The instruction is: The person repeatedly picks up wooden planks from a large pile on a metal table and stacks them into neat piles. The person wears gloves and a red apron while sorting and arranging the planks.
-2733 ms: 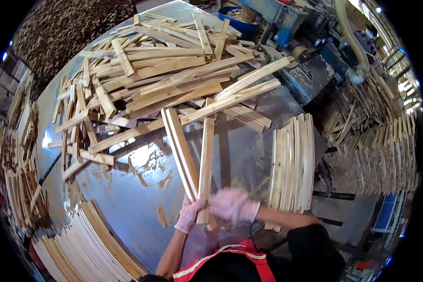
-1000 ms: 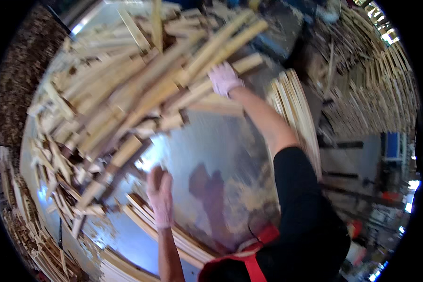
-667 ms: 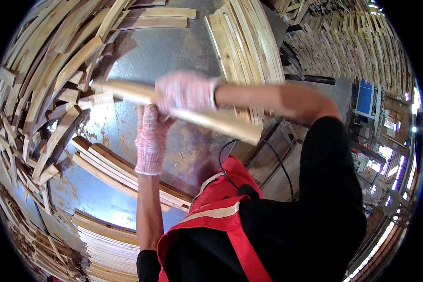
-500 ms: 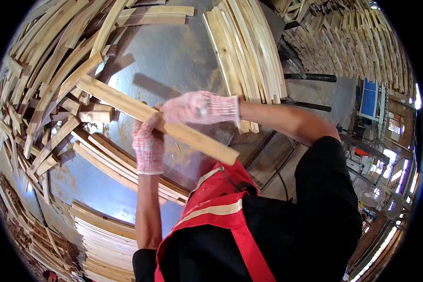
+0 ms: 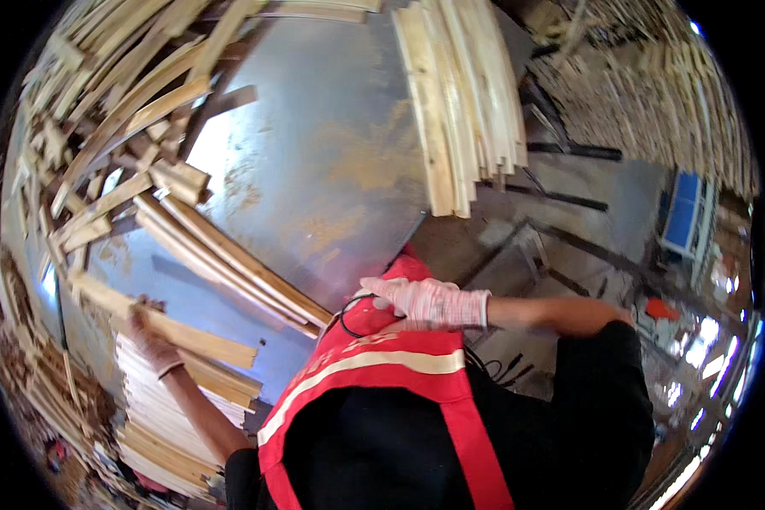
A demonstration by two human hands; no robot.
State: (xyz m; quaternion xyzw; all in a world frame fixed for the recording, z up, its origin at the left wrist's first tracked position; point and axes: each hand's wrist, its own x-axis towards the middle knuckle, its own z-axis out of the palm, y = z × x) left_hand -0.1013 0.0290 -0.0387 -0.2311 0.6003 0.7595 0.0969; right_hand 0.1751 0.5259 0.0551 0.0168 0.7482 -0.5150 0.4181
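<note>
My left hand (image 5: pixel 153 342), in a pink-and-white knitted glove, is closed on a flat wooden plank (image 5: pixel 208 340) at the left. This plank lies over the near end of a stack of pale wooden strips (image 5: pixel 157 425), though I cannot tell whether it touches them. My right hand (image 5: pixel 425 303), gloved alike, is in front of the red apron (image 5: pixel 361 374). Its fingers reach out to the left, slightly blurred, and no wood shows in them. Beyond the left hand, several long strips (image 5: pixel 229 259) lie side by side on the metal tabletop (image 5: pixel 314 153).
A jumbled heap of wood pieces (image 5: pixel 115 127) covers the far left of the table. A row of long planks (image 5: pixel 459 110) lies at the far right edge. To the right are dark metal frame bars (image 5: pixel 578 151), cables (image 5: pixel 506 367) and a large pile of sticks (image 5: pixel 654 110).
The plank has gone from both hands in the middle to the left hand alone, over the stack at lower left. My right hand has let go and drawn back to the apron.
</note>
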